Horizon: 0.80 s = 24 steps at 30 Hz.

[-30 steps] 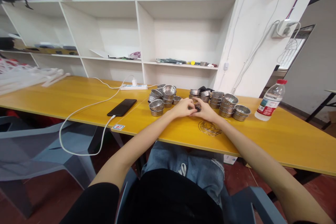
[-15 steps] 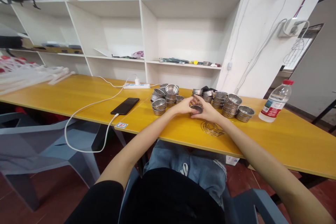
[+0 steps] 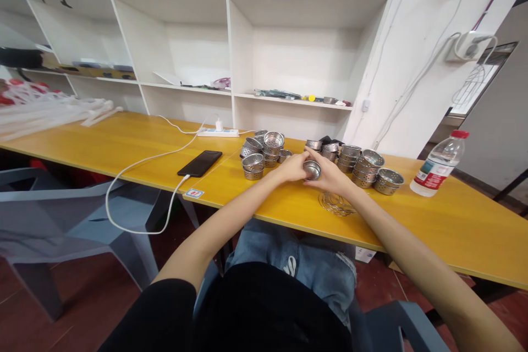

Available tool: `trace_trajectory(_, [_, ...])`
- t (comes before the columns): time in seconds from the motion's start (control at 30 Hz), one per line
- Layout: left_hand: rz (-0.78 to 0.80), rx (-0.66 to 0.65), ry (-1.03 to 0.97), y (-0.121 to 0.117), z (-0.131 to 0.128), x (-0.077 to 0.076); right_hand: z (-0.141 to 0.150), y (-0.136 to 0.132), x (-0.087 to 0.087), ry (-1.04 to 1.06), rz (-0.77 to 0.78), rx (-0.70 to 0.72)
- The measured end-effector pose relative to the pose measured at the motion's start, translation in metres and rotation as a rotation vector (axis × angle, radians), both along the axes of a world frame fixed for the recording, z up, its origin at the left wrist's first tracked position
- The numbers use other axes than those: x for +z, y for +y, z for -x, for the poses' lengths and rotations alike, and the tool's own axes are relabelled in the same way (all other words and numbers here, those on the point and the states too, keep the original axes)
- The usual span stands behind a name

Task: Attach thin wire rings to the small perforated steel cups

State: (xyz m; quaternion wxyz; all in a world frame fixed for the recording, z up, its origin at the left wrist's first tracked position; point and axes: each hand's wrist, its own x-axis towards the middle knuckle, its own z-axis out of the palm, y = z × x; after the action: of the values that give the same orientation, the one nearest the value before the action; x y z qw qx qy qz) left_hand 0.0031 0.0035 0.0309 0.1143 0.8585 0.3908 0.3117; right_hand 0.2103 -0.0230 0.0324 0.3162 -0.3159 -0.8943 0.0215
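Both my hands meet over the yellow table [image 3: 124, 146], holding one small perforated metal cup [image 3: 312, 169] between them. My left hand [image 3: 292, 168] grips the cup's left side with curled fingers. My right hand [image 3: 330, 176] cradles it from the right and below. A pile of thin wire rings [image 3: 336, 203] lies on the table just under my right wrist. Stacks of the same metal cups stand behind my hands: one group to the left [image 3: 262, 153] and another to the right [image 3: 363, 168].
A black phone [image 3: 200, 163] lies left of the cups, joined by a white cable [image 3: 136, 176] to a power strip [image 3: 218, 132]. A water bottle [image 3: 437, 165] stands at the right. White shelves [image 3: 231, 66] rise behind the table. A grey plastic chair [image 3: 61, 214] stands at the left.
The cup has turned in my hands, so its open top now faces me more. The view has shifted a little to the left.
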Motion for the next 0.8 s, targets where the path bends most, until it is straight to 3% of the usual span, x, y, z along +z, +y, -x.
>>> trace_trajectory(0.27, [-0.117, 0.095, 0.192, -0.010, 0.001, 0.009, 0.004, -0.004, -0.001, 0.000, 0.038, 0.054])
trace_trajectory(0.8, [-0.231, 0.158, 0.257, -0.015, -0.008, 0.010, -0.001, 0.006, -0.006, 0.051, 0.137, -0.010])
